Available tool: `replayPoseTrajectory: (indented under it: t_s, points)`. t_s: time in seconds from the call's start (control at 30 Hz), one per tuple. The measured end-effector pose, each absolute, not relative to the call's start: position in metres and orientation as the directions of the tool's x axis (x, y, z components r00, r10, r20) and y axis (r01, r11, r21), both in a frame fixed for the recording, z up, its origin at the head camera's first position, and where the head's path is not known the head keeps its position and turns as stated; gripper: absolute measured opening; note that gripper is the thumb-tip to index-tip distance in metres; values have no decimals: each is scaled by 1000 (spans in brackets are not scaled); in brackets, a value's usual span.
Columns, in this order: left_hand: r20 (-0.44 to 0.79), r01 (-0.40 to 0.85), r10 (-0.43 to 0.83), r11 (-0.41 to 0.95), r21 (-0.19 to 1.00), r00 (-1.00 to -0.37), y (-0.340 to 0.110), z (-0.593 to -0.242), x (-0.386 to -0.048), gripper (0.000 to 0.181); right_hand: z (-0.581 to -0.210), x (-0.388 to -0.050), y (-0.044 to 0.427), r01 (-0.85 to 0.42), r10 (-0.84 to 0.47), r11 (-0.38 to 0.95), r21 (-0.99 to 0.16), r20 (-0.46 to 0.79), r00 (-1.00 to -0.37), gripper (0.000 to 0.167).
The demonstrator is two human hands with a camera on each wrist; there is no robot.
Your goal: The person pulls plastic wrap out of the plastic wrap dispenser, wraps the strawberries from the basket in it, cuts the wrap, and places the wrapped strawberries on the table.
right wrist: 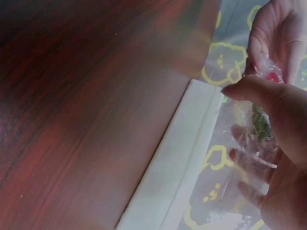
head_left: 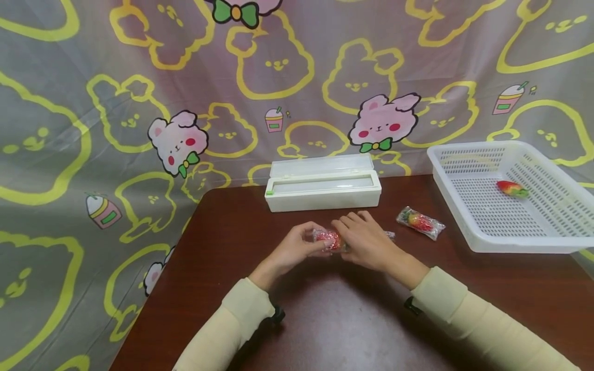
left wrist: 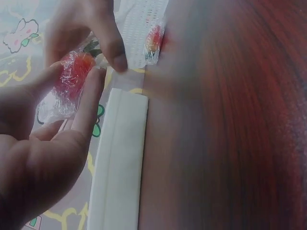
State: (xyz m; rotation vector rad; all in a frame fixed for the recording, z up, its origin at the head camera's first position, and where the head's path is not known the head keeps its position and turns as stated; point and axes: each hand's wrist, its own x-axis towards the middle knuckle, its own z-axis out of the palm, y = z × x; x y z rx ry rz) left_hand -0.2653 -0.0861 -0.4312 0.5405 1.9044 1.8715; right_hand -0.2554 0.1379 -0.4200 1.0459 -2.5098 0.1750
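Note:
A red strawberry [head_left: 331, 240] with green leaves, wrapped in clear plastic film, is held up above the dark table. My left hand [head_left: 299, 243] pinches it between thumb and fingers, as the left wrist view also shows. My right hand [head_left: 366, 241] is at the leafy end, its fingers curled around the loose plastic film [right wrist: 261, 155] there, the thumb standing apart from them. Behind both hands stands a long white film box [head_left: 323, 198] with its lid raised. Another wrapped strawberry [head_left: 420, 222] lies on the table to the right of my hands.
A white perforated basket [head_left: 496, 245] stands at the right back, with one unwrapped strawberry [head_left: 512, 189] inside. The brown table [head_left: 223, 242] ends at a patterned curtain [head_left: 287, 118] behind the box.

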Motion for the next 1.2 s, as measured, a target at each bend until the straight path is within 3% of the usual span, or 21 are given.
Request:
replayPoseTrajectory:
  t_s: [0.2, 0.4, 0.57, 0.7, 0.83, 0.93, 1.2]
  points:
    - [-53, -40, 551, 35, 999, -833, -89, -430, -265, 25, -420, -256, 138, -720, -666, 693, 45, 423, -615, 51]
    - [-105, -69, 530, 87, 994, -842, -86, -425, -264, 43, -421, -257, 137, -741, -670, 671, 7, 435, -602, 47]
    - [-92, -37, 513, 116, 993, -853, -85, -426, -265, 39, -418, -255, 138, -744, -672, 668, 8, 434, -600, 63]
    - [-52, 17, 458, 146, 989, -888, -89, -428, -267, 33, -412, -248, 143, -674, -612, 739, -8, 411, -676, 85]
    - [-17, 70, 427, 187, 980, -904, -92, -427, -267, 31, -405, -244, 145, -575, -510, 795, -191, 303, -805, 87]
    - [-5, 96, 442, 207, 973, -897, -92, -427, -267, 32, -405, -247, 146, -524, -484, 770, -365, 204, -851, 82]
    - [0, 95, 497, 167, 981, -868, -93, -425, -265, 33, -415, -260, 152, -632, -612, 506, -587, 271, -743, 73]
